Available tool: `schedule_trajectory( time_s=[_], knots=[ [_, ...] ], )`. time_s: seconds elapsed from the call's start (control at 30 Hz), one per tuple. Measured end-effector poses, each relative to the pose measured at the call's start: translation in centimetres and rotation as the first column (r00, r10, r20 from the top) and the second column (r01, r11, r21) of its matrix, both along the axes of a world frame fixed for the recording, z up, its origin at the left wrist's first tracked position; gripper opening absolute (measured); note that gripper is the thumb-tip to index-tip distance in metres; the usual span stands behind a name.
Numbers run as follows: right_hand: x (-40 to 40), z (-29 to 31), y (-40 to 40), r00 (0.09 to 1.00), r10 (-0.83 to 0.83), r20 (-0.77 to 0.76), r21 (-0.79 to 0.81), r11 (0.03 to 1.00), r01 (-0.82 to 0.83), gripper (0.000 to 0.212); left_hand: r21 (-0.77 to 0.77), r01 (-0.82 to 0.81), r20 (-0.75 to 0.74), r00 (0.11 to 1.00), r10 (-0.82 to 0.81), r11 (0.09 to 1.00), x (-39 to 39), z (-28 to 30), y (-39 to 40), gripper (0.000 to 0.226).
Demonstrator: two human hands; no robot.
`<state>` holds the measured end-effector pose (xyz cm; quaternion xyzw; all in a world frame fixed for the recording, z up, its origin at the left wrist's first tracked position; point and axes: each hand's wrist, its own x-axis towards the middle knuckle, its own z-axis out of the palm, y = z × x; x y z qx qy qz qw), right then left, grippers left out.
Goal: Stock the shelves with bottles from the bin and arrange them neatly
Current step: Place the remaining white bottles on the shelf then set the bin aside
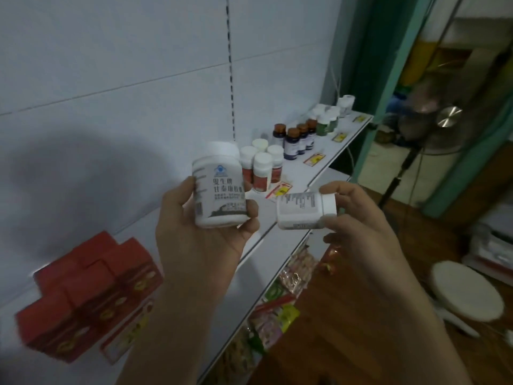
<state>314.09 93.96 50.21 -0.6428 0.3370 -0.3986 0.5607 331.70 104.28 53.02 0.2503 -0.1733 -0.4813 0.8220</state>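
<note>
Red boxes [86,295] sit far left on the shelf [319,168]. The left hand [194,232] clasps an upright bottle [219,187], fingers wrapped around its body. The right hand [358,212] pinches a second bottle [302,209] lying sideways, fingertips on the cap alone — I reckon it could slip. Beyond the fingers stand the red-labelled bottles [262,168] — a careless set-down might topple them.

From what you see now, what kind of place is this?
Probably a small shop or pharmacy stockroom. A white shelf carries grouped pill bottles with price tags along its edge, red boxes stand at one end, and snack packets fill the shelf below.
</note>
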Motion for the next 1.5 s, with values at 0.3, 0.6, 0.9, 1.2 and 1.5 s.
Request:
schedule_trajectory(
  time_s=[0.3,0.6,0.9,1.2,1.5],
  knots=[
    [-9.6,-1.3,-18.2,0.991,-0.121,-0.049,-0.073,0.990,0.118,0.005,0.029,0.092,0.107,0.990,-0.095,0.995,-9.0,-0.7,-19.6,0.059],
    [-16.0,-0.4,-35.1,0.983,-0.184,-0.001,0.054,0.981,0.184,0.013,0.037,0.111,0.113,0.987,-0.115,0.993,-13.6,0.4,-36.7,0.088],
    [-14.5,-1.6,-53.2,0.987,-0.163,0.004,0.002,0.987,0.163,0.024,0.035,0.127,0.117,0.985,-0.130,0.991,-12.5,-1.5,-55.1,0.076],
    [-9.6,0.9,-71.0,0.992,-0.087,-0.088,-0.088,0.993,0.079,0.026,0.039,0.048,0.111,0.993,-0.052,0.998,-7.6,0.0,-70.6,0.077],
    [-2.8,2.2,-84.1,0.961,0.252,-0.117,-0.095,0.960,-0.264,0.036,0.114,-0.201,0.094,0.977,0.190,0.973,-4.6,-1.3,-77.2,0.071]
  ],
)
